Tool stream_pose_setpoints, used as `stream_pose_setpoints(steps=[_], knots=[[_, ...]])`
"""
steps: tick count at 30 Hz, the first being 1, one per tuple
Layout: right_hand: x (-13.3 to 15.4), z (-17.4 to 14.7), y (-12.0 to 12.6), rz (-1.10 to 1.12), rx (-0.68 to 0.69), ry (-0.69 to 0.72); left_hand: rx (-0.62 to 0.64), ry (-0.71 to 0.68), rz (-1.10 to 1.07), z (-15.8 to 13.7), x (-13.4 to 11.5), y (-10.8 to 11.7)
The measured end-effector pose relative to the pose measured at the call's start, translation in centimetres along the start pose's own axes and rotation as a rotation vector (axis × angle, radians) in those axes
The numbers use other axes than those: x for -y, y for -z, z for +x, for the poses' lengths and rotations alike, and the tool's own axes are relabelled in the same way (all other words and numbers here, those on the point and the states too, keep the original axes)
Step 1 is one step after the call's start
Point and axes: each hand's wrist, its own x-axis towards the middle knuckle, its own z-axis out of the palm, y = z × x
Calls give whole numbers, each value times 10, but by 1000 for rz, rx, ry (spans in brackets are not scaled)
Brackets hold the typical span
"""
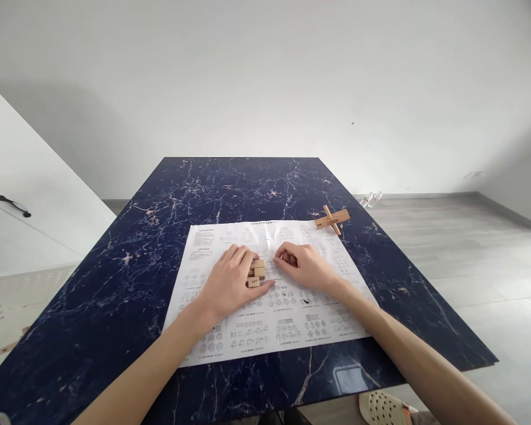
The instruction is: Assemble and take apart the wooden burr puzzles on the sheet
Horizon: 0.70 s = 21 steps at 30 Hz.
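My left hand [230, 282] is wrapped over a small cluster of pale wooden puzzle blocks [258, 271], with the thumb stretched along the near side. One block carries a dark mark like a number, and my fingers hide part of the cluster. Just to the right, my right hand [307, 265] rests over the paper, its fingers curled and the thumb against the index finger. Nothing shows between those fingertips, which are apart from the blocks. Under both hands lies a creased white instruction sheet [243, 351], printed with small diagrams and text.
Crossed wooden puzzle pieces [333, 219] lie at the sheet's far right corner. The dark blue marbled table [230, 189] ends near a white wall. Clear bottles [371, 199] stand beyond its right edge. At left is a white cabinet door with a black handle [13, 205].
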Motion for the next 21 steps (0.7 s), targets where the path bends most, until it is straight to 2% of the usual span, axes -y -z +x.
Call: stream_pose_setpoints(steps=[4, 9, 11, 15, 21], knots=[[2, -1, 1, 2, 7, -4, 42, 24, -39, -2, 4, 5], [6, 0, 3, -7, 27, -4, 223, 24, -133, -10, 22, 32], [6, 0, 3, 7, 30, -1, 246, 46, -146, -15, 30, 42], [6, -1, 5, 41, 39, 12, 223, 68, -152, -22, 39, 49], [16, -4, 2, -2, 63, 142, 129, 17, -135, -25, 35, 41]])
